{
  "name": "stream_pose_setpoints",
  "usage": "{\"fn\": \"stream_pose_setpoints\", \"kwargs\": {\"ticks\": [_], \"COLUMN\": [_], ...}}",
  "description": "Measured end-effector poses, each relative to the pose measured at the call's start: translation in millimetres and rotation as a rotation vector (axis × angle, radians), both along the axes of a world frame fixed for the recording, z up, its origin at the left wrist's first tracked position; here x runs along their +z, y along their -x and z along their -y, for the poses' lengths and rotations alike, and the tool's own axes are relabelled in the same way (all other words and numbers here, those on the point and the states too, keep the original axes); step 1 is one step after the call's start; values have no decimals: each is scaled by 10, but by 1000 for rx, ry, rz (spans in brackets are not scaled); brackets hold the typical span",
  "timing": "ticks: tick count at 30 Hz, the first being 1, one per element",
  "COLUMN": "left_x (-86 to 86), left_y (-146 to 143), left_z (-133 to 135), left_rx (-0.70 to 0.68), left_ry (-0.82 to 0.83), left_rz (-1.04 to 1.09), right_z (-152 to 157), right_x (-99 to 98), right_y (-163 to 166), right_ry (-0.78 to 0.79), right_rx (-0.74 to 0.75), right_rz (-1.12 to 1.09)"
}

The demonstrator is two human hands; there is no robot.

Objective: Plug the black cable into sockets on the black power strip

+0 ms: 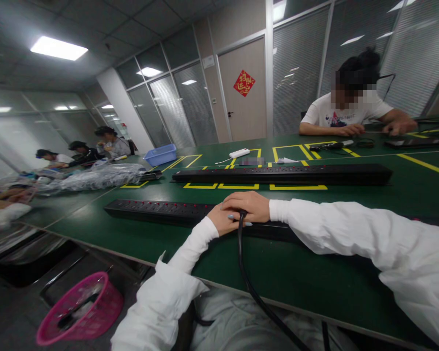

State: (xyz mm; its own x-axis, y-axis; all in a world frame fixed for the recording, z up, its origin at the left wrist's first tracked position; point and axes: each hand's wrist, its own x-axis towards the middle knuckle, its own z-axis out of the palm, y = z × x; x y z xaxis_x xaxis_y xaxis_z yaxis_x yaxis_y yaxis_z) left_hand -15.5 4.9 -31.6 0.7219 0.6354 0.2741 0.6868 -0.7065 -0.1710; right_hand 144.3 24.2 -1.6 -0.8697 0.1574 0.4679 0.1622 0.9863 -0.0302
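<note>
While a red diamond sign [244, 83] on the far door [225, 78] shows gold Chinese characters, 招 readable among them, the lettering on a co-worker's white shirt [324, 114] at far right is too small to read surely. A black power strip [161, 208] with red switches lies on the near side of the green counter [139, 243], its long axis left to right, left end slightly farther away. The right hand [250, 204] grasps a black cord [241, 253] by its thick end, which points far; the cord trails over the near edge. The left hand [222, 222] meets it underneath; whether it grips, I cannot tell.
</note>
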Motion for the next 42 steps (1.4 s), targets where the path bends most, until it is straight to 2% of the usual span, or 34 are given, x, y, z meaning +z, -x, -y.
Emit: {"fn": "stream_pose_setpoints", "kwargs": {"ticks": [13, 22, 31, 37, 42], "left_x": [-3, 25, -22, 14, 41], "left_y": [-9, -23, -12, -40, -58], "left_z": [3, 2, -29, 12, 22], "left_rx": [-4, -4, 5, 32, 58], "left_ry": [-3, 18, 11, -47, -46], "left_rz": [-60, -79, -79, -95, -81], "right_z": [-3, 0, -10, -22, -48], "right_x": [-6, -4, -8, 10, 17], "right_y": [11, 1, 2, -15, -22], "right_ry": [-71, -69, -70, 6, 204], "right_rx": [6, 12, 8, 21, 20], "right_rz": [32, 23, 28, 2, -71]}}
